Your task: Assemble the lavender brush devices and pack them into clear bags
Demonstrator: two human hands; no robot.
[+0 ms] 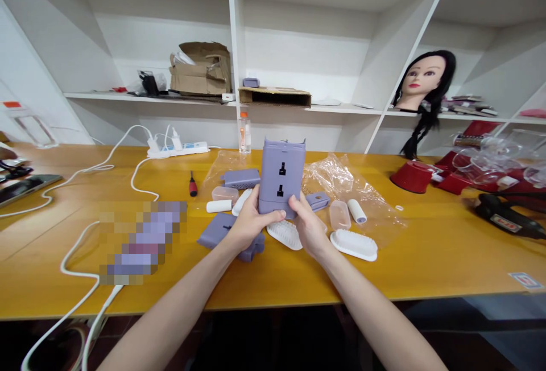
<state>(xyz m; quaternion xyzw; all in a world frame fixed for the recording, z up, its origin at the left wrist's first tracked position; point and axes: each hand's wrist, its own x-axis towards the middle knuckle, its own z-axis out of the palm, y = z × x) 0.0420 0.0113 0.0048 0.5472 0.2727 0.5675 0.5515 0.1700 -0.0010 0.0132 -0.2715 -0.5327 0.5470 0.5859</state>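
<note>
Between my two hands a purple plastic housing (pixel 273 174) stands upright above the table, its face with two black keyhole-like slots turned toward me. My left hand (pixel 249 220) grips its lower left corner, thumb across the bottom edge. At the lower right, my right hand (pixel 307 222) holds it with the thumb against the front. Below lie a white bristled brush piece (pixel 285 235) and another purple housing part (pixel 217 230). Around them are a second white brush piece (pixel 354 244), a white roller (pixel 356 211), a clear plastic cup (pixel 339 215) and a purple perforated part (pixel 242 178).
A red-handled screwdriver (pixel 193 184) and a power strip (pixel 179 149) are on the left. Clear plastic film (pixel 367 194) spreads behind the parts. A black heat-gun-like tool (pixel 507 217) and red cups (pixel 410 177) lie on the right. White cables (pixel 70 246) cross the left side.
</note>
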